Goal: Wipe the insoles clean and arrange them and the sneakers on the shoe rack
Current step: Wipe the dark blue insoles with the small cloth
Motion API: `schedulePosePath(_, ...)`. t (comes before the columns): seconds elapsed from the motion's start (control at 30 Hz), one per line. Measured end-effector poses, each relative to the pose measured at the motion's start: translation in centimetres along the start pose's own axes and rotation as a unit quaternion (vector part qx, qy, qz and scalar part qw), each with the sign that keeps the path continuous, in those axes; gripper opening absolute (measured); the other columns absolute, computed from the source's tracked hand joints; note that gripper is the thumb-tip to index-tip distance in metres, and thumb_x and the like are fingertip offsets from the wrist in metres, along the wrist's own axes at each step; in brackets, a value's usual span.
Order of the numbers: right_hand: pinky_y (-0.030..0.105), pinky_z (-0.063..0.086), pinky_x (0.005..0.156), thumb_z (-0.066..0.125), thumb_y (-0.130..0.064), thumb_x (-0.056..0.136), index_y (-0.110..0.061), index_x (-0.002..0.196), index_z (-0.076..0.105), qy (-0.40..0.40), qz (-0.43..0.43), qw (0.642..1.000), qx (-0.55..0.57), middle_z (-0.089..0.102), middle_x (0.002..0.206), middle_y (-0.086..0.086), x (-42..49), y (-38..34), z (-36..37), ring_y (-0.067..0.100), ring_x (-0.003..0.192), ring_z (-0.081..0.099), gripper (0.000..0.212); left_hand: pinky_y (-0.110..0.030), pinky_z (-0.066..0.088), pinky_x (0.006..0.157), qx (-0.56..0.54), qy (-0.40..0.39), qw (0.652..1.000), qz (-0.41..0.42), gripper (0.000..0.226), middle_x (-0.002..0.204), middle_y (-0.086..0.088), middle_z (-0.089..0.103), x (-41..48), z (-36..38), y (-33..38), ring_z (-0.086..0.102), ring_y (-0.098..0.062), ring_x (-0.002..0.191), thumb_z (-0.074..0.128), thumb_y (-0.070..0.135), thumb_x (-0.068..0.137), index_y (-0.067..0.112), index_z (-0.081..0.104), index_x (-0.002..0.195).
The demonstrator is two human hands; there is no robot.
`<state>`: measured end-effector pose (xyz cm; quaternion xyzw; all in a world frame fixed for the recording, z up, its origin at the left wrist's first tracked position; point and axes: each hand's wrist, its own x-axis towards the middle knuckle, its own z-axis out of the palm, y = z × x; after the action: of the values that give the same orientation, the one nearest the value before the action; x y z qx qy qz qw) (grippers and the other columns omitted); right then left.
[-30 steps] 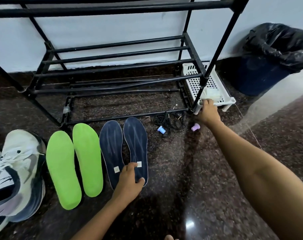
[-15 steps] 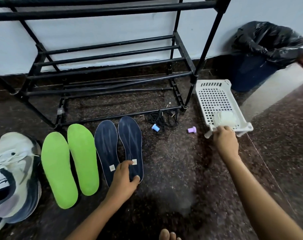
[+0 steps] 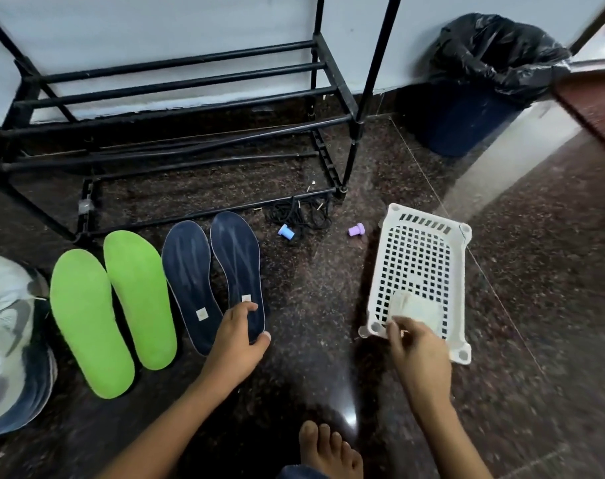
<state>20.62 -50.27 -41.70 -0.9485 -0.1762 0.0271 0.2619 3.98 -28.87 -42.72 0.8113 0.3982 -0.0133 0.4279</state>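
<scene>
Navy insoles (image 3: pixel 190 278), heel labels (image 3: pixel 201 313) unreadable

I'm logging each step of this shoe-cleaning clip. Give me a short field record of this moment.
left hand: grips the heel of the rightmost navy blue foam insole
right hand: at near rim of white perforated plastic basket, by pale folded cloth; grasp unclear
bright green foam insoles: flat on floor, left of navy pair
grey-white sneaker: on floor, far left
black metal shoe rack: against wall, behind insoles

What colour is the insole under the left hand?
Dark navy insole, faint pale streaks, a small pale tag near the left hand; head view.
</scene>
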Motion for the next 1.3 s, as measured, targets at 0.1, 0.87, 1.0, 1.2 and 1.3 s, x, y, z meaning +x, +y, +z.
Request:
schedulePosePath(0.1, 0.032, 0.046, 0.065, 0.064, -0.022, 0.087, -0.013, 0.091, 0.072, 0.039, 0.044, 0.998, -0.023, 0.071, 0.081, 0.011, 2.4, 0.1, -2.3, 0.030, 0.073, 0.066, 0.013, -0.019, 0.028, 0.100, 0.003, -0.001, 1.000, -0.002, 0.052, 0.143, -0.006, 0.040, -0.2, -0.1, -0.3, 0.038, -0.018, 0.134, 0.063, 0.021, 0.091, 0.012, 0.041, 0.138)
schedulePosePath(0.87, 0.027, 0.044, 0.063, 0.058, -0.008, 0.086, -0.012, 0.075, 0.056, -0.076, 0.161, 0.841, 0.511, 0.059, 0.069, 0.001, 5.4, 1.9, -6.5, 0.009, 0.061, 0.055, 0.012, -0.024, 0.036, 0.097, -0.008, 0.026, 0.999, -0.043, 0.054, 0.136, -0.008, 0.047, 0.0, -1.5, -2.0, 0.047, -0.018, 0.122, 0.066, 0.022, 0.089, 0.011, 0.044, 0.136)
schedulePosePath(1.0, 0.042, 0.046, 0.098, 0.063, -0.015, 0.079, -0.005, 0.090, 0.056, -0.186, 0.132, 0.663, 0.713, 0.058, 0.111, 0.014, 5.4, -1.2, -6.0, 0.027, 0.115, 0.055, 0.017, -0.032, 0.040, 0.103, -0.020, 0.035, 0.998, -0.056, 0.055, 0.137, -0.007, 0.045, 0.3, -2.3, -2.2, 0.046, -0.021, 0.127, 0.066, 0.024, 0.089, 0.011, 0.043, 0.137)
schedulePosePath(1.2, 0.045, 0.048, 0.096, 0.048, -0.009, 0.087, 0.002, 0.120, 0.049, -0.316, 0.121, 0.603, 0.723, 0.055, 0.131, 0.018, 5.0, -9.5, -1.5, 0.031, 0.119, 0.055, 0.035, -0.023, 0.042, 0.092, -0.121, 0.093, 0.986, -0.065, 0.038, 0.123, 0.001, 0.055, 0.9, -3.7, -2.3, 0.052, -0.011, 0.112, 0.065, 0.019, 0.091, 0.011, 0.052, 0.126)
schedulePosePath(1.3, 0.036, 0.058, 0.077, 0.051, -0.008, 0.089, 0.006, 0.119, 0.048, -0.384, 0.154, 0.644, 0.644, 0.058, 0.122, 0.024, 4.5, -13.1, 1.5, 0.031, 0.106, 0.060, 0.033, -0.021, 0.046, 0.086, -0.241, 0.101, 0.959, -0.109, 0.020, 0.111, 0.006, 0.063, 1.1, -4.4, -2.3, 0.060, -0.007, 0.100, 0.062, 0.021, 0.093, 0.020, 0.059, 0.112)
